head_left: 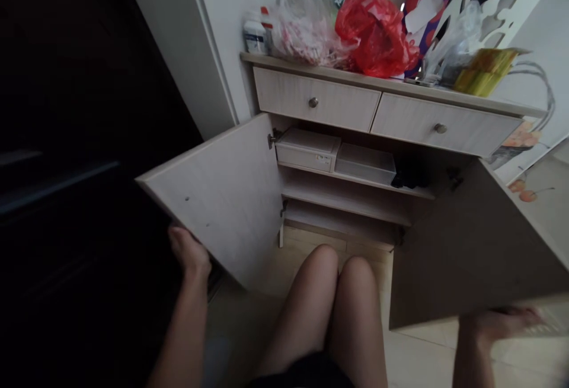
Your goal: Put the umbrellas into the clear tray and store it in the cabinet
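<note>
A low whitish cabinet stands before my knees with both doors swung out. My left hand (pixel 191 250) is at the outer edge of the left cabinet door (pixel 226 192), holding it, with some fingers hidden behind the panel. At the lower right, my right hand (pixel 500 321) holds the bottom edge of the right cabinet door (pixel 471 252); its fingers are blurred and partly covered. Inside, on the upper shelf, are a pale lidded box (pixel 306 150), a translucent box (pixel 364 164) and something dark (pixel 411 176) in shadow.
Two shut drawers (pixel 340 103) lie above the doors. Crowding the cabinet top are a red plastic bag (pixel 373 32), a clear bag (pixel 306 26), a white bottle (pixel 255 35) and a gold packet (pixel 484 71). A wall edge (pixel 208 44) adjoins the left side.
</note>
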Tool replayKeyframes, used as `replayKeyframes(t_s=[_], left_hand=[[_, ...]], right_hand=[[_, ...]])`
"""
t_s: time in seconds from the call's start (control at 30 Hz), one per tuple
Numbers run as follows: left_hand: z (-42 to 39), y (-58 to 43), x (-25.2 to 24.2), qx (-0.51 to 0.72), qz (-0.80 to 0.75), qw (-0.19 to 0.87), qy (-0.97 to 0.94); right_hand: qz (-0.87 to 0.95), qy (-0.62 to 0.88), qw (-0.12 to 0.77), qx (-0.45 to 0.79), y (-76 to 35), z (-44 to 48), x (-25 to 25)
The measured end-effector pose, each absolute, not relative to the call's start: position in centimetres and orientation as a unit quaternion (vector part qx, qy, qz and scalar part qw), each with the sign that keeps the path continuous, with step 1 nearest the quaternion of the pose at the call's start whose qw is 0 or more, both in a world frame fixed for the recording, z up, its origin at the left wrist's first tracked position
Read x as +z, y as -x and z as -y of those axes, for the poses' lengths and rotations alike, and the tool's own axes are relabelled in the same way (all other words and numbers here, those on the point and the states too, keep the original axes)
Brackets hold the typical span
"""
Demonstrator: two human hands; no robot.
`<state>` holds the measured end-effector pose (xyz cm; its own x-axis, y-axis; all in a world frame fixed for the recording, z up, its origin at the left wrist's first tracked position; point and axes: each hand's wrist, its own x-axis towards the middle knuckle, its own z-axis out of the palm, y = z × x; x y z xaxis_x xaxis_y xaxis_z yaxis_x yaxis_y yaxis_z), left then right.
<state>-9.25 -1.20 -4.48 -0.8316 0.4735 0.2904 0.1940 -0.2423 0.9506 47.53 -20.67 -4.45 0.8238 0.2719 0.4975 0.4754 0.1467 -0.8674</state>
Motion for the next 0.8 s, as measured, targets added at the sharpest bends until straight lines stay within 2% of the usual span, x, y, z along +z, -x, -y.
replayKeyframes(t_s=[0.07,0.13,0.3,0.47,0.8], left_hand=[[2.6,6.9,-5.4,0.728,-0.604,0.074,-0.316],[3.6,4.3,-6.1,0.699,-0.599,0.081,-0.382],[3.3,-2.5,-6.7,0.643,-0.55,0.09,-0.526],[-0.2,-10.3,-5.1,0.576,-0.459,0.075,-0.672],[-8.5,-21.3,-0.7,0.405,-0.519,0.098,-0.746]], right_hand=[[0.2,0.62,0.748,-0.125,-45.3,20.7,-5.2],[0.169,0.615,0.757,-0.141,-42.6,19.4,-5.8],[0.327,0.634,0.699,-0.057,-37.9,14.0,-5.1],[0.441,0.609,0.659,0.021,-36.5,7.2,-3.2],[0.462,0.671,0.579,0.005,-35.2,-5.1,-1.6]])
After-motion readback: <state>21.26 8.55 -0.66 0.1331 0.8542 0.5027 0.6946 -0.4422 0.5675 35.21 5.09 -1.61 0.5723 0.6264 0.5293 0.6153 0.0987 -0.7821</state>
